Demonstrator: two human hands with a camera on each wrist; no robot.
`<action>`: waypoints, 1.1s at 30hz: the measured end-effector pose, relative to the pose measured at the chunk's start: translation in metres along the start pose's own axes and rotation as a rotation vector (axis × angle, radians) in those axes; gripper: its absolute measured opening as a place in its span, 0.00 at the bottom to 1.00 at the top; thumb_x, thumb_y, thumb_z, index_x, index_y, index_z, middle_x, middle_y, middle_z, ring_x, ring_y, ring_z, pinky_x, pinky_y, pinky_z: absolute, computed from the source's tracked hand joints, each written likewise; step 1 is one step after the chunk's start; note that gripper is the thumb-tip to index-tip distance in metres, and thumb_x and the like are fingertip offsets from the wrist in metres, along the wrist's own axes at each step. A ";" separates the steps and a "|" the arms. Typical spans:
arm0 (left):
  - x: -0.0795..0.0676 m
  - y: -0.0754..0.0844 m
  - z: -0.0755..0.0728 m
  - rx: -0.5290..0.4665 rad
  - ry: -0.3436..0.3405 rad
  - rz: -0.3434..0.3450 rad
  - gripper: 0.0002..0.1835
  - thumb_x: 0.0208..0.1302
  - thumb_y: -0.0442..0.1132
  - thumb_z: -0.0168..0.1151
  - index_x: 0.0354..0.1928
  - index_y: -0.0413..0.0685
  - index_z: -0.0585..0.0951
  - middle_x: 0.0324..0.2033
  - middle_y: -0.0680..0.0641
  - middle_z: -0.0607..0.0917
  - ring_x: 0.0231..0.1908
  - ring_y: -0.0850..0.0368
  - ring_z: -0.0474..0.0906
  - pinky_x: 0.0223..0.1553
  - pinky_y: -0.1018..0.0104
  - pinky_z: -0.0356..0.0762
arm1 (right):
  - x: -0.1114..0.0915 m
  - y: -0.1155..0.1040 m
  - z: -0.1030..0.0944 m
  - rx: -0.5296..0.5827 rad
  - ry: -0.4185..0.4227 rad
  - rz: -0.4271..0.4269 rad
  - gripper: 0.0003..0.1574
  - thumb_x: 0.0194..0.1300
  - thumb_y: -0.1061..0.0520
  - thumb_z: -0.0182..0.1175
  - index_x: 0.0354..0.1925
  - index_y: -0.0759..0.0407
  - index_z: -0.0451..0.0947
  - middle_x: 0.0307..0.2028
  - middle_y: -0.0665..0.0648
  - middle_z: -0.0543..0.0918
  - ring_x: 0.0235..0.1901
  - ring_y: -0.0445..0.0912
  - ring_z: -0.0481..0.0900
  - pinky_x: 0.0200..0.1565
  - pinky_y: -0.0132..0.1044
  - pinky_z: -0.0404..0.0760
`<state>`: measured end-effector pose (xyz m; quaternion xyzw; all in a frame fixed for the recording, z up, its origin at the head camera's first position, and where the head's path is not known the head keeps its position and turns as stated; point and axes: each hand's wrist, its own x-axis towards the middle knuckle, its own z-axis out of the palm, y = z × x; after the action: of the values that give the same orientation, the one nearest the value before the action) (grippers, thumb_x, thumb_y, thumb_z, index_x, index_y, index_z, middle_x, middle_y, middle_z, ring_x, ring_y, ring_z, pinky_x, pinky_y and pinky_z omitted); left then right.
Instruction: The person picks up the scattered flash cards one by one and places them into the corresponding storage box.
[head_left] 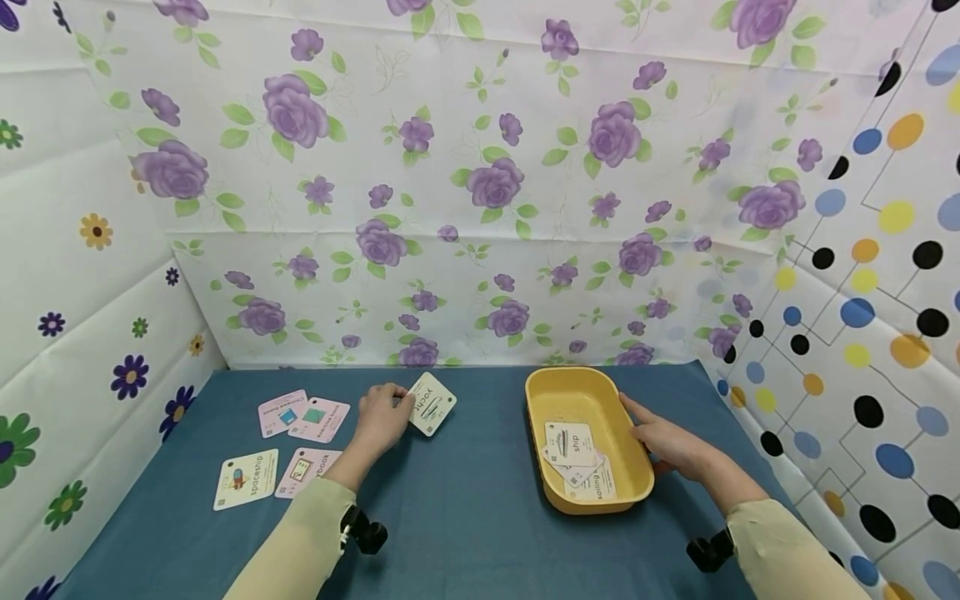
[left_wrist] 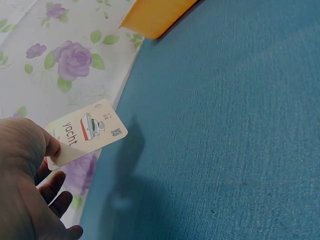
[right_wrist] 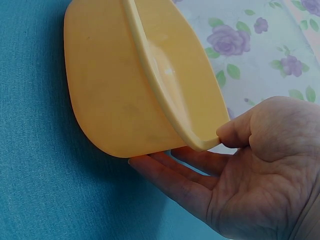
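My left hand pinches a "yacht" card by its edge, between thumb and fingers. In the left wrist view the card is held up off the blue cloth and shows a red and white boat. On the right stands a yellow plastic basin; my right hand grips its right side. The right wrist view has the thumb on the rim of the basin and the fingers against the outside. Inside lie a "ship" card and a "sailing" card, overlapping others.
At the left of the blue cloth lie two overlapping pink cards, a "spaceship" card and another pink card partly covered by my left forearm. A flowered sheet hangs behind; patterned sheets stand at both sides.
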<state>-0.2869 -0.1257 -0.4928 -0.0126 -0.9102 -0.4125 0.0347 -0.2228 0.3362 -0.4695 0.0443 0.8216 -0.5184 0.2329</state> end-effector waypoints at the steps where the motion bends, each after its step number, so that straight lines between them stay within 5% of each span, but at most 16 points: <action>1: 0.000 0.001 0.000 -0.002 -0.001 0.003 0.19 0.77 0.45 0.52 0.55 0.35 0.79 0.63 0.30 0.69 0.64 0.31 0.61 0.60 0.37 0.64 | 0.000 0.000 0.000 0.000 0.001 0.001 0.49 0.79 0.59 0.45 0.83 0.38 0.30 0.80 0.68 0.36 0.55 0.60 0.78 0.38 0.55 0.85; 33: -0.007 0.027 0.001 -0.073 0.025 0.086 0.17 0.76 0.45 0.55 0.50 0.36 0.81 0.56 0.33 0.74 0.55 0.37 0.66 0.53 0.41 0.67 | 0.001 0.001 -0.001 0.001 0.001 -0.002 0.48 0.79 0.58 0.44 0.83 0.38 0.30 0.80 0.68 0.37 0.56 0.61 0.78 0.38 0.55 0.85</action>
<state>-0.2789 -0.1071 -0.4739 -0.0481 -0.8926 -0.4437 0.0632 -0.2236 0.3371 -0.4701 0.0436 0.8215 -0.5189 0.2321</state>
